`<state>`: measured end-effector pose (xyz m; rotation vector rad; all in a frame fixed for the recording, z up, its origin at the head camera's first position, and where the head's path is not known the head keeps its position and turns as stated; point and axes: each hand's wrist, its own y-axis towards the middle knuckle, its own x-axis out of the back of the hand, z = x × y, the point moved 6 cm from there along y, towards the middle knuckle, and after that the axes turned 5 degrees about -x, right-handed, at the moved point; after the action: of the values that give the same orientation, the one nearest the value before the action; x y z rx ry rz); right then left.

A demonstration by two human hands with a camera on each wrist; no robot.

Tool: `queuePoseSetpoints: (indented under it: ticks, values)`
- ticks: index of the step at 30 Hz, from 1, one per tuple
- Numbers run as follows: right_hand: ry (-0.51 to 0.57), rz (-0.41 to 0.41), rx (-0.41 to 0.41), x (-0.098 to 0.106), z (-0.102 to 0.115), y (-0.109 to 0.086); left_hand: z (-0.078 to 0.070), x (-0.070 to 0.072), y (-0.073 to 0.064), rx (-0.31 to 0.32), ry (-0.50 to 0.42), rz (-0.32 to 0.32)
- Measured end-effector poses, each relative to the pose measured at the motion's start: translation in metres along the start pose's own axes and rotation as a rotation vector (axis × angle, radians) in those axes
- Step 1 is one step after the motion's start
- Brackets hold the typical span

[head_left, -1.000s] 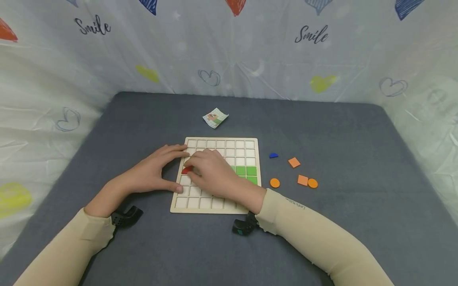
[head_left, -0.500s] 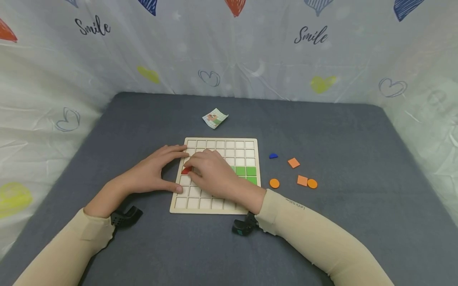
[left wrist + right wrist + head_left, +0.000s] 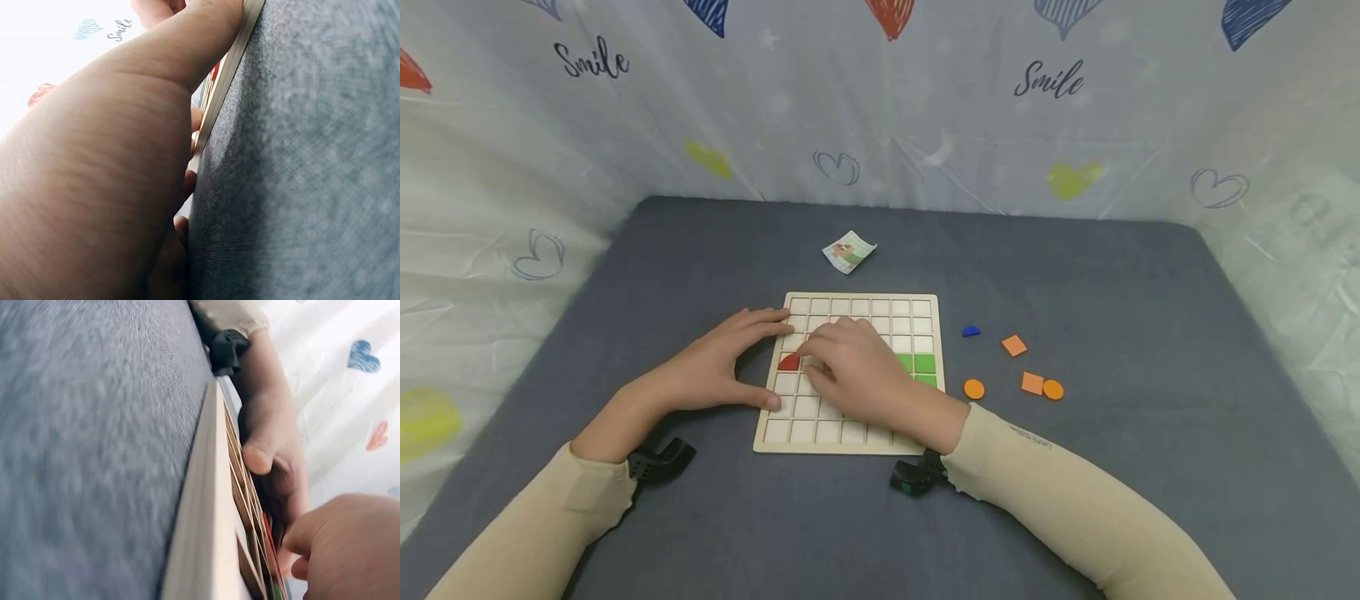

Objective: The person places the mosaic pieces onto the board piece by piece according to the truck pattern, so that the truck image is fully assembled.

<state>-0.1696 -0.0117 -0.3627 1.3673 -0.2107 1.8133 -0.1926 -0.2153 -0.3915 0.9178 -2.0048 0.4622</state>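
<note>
A pale wooden grid board [image 3: 838, 448] with white cells lies on the table. The left hand [image 3: 711, 371] rests on its left edge, fingers spread at the far part and thumb on the near part. In a cell of the leftmost column sits a red quarter-round piece [image 3: 788, 362]. Over the board's middle is the right hand [image 3: 861, 375], its bent index fingertip just right of the red piece and its thumb apart from the index finger, nothing visible between them. Several green square tiles [image 3: 924, 363] fill cells on the right, partly hidden by the right hand and wrist.
Right of the board lie a blue half-round piece [image 3: 971, 331], two orange squares [image 3: 1013, 345] and two orange discs [image 3: 973, 389]. A small printed pattern card [image 3: 848, 252] lies beyond the board. A white patterned curtain [image 3: 955, 100] hangs behind the dark grey table [image 3: 1112, 317].
The right hand has let go of the red piece and shifted slightly right, so more of the piece shows in its cell. The left hand stays on the board's edge.
</note>
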Motion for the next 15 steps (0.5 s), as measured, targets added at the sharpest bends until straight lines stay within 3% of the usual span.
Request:
queuePoseSetpoints:
  ticks: [15]
  values:
    - [0.032,-0.089,0.025,0.015,-0.008,-0.017,-0.001,0.0,0.001,0.027,0.0,0.002]
